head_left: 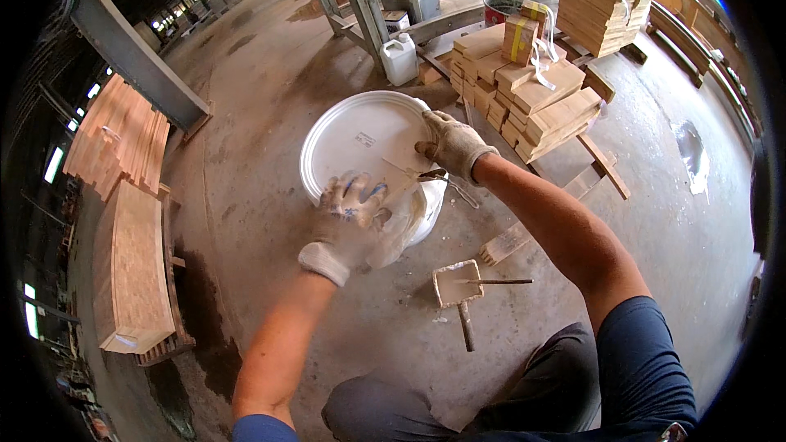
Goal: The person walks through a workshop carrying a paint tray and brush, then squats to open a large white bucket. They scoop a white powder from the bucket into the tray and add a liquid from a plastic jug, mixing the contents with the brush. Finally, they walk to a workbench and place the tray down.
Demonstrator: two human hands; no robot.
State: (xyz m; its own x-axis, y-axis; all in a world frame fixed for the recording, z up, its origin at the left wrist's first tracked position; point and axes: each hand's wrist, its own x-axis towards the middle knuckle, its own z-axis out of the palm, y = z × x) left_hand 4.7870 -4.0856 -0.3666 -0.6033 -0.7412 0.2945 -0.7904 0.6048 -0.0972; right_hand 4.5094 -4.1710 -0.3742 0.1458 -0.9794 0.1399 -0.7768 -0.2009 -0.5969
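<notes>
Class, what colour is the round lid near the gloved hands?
The lid is white; it shows best in the head view.

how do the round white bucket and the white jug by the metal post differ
The bucket is round with a broad, flat top; the jug is boxier and narrows at its top. The bucket looks larger than the jug, though it is also nearer the camera. The left hand and right hand are at the bucket, away from the jug. Both are white and stand on the floor.
</notes>
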